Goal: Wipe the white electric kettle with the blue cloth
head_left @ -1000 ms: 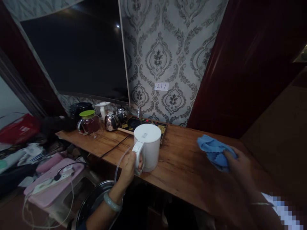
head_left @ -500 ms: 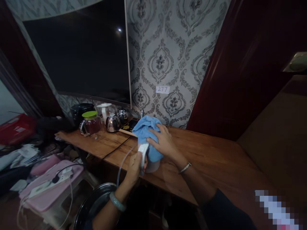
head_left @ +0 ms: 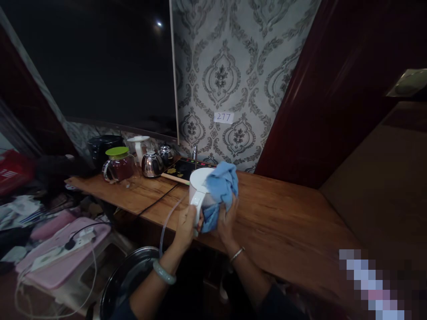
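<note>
Now blue cloth (head_left: 220, 189) has slid down kettle's (head_left: 200, 184) side.

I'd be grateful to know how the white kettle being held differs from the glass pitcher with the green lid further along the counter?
The white kettle is opaque and plain white; the glass pitcher is see-through, shows dark reddish contents and has a green lid. The kettle is gripped at its handle by the left hand while the right hand presses a blue cloth on its side; the pitcher stands untouched. Both rest on the wooden counter and have side handles.
</note>
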A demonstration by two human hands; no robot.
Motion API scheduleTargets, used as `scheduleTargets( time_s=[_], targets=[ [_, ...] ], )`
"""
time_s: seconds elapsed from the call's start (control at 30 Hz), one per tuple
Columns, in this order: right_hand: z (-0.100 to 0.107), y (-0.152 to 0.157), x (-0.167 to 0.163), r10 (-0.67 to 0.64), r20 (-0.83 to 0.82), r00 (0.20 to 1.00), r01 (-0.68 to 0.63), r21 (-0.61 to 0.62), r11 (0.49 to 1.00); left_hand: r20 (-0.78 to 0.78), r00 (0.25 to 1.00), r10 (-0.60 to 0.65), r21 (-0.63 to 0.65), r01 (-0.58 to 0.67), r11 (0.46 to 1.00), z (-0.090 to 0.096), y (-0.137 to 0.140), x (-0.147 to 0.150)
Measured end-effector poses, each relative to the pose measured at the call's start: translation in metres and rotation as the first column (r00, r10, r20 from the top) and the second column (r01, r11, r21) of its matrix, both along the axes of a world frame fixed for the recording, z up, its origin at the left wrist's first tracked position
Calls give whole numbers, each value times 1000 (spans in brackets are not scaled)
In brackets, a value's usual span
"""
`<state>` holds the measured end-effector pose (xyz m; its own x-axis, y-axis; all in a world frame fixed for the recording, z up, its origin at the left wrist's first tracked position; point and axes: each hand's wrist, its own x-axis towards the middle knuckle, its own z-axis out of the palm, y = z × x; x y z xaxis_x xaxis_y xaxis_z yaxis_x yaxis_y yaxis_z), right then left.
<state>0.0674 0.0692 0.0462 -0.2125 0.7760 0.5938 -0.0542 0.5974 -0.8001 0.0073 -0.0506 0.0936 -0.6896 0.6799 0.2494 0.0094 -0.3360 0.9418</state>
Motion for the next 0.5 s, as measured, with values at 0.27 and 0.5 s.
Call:
scheduleTargets(
  time_s=[0.27,0.5],
  targets=[
    [-53,17,48,188,191,963,-154,-180,971,15,998,64,-10,-64,998,1,0,2],
    [11,25,112,47,96,994,-29,-181,983,19,996,90,-1,-90,996,-1,13,23]
  ],
)
